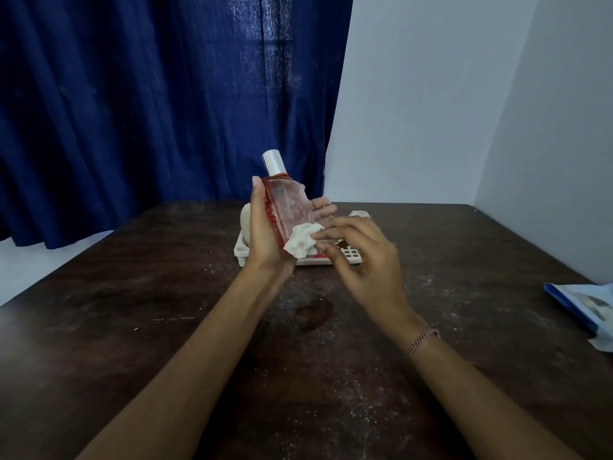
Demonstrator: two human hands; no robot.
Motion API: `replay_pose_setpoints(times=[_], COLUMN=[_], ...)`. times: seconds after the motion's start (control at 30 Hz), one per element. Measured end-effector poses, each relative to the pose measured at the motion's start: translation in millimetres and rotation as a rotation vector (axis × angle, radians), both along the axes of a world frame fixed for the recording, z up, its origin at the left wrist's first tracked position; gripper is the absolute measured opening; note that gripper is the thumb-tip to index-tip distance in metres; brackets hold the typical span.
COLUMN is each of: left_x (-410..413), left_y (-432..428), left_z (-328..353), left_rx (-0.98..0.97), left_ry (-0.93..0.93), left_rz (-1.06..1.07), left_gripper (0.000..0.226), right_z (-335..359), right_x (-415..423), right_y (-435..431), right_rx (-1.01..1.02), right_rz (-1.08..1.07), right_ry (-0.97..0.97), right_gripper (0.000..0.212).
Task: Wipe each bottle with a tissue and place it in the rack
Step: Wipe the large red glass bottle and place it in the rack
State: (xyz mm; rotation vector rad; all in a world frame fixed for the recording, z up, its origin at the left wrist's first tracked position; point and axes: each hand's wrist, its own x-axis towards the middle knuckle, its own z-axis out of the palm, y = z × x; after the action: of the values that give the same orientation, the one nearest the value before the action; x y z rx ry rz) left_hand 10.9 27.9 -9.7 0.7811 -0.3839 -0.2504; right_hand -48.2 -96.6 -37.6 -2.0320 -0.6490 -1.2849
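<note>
A dark brown wooden table (132, 327) filled the lower part of the view. Its top was scratched and covered with many small white specks (348, 410), and near the middle there was a darker stain (315, 313). Behind the table, on the left, a deep blue curtain (132, 94) hung in folds. On the right stood a plain pale wall (431, 94), which formed a corner. A blue and white packet (583, 307) lay on the table at the right edge, partly cut off by the view.
</note>
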Motion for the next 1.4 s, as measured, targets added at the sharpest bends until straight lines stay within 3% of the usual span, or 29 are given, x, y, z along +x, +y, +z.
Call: replay_pose_setpoints(times=[0.23, 0.57, 0.77, 0.9, 1.17, 1.4], left_x=[0.5, -1.8, -6.2, -5.4, -2.0, 2.3], left_y=[-3.4, -5.8, -4.8, -3.4, -7.2, -2.5], left_z=[-3.9, -6.7, -8.9, -8.4, -12.1, -12.8], left_rx=[-0.01, 0.114, 0.11, 0.032, 0.135, 0.183], left_ry=[0.032, -0.096, -0.031, -0.004, -0.094, -0.101], left_rz=[-0.047, 0.044, -0.078, -0.099, 0.007, 0.033], left_gripper=[0.073, 0.075, 0.079, 0.069, 0.075, 0.071], right_z=[-4.0, -2.7, -6.4, -5.5, -3.8, -5.3], right_x=[-3.5, 4.7, -0.6, -1.5, 2.3, -2.9], right_y=[8.4, -6.3, 4.1, 4.2, -2.0, 4.6], right_rx=[-0.177, -0.028, -0.106, -0.136, 0.037, -0.149], right_rz=[-0.005, -0.135, -0.007, 0.053, 0.004, 0.081], right_ry=[-0.012, 0.004, -0.03, 0.008, -0.012, -0.01], right_gripper=[0.035, 0.023, 0.023, 0.025, 0.015, 0.024])
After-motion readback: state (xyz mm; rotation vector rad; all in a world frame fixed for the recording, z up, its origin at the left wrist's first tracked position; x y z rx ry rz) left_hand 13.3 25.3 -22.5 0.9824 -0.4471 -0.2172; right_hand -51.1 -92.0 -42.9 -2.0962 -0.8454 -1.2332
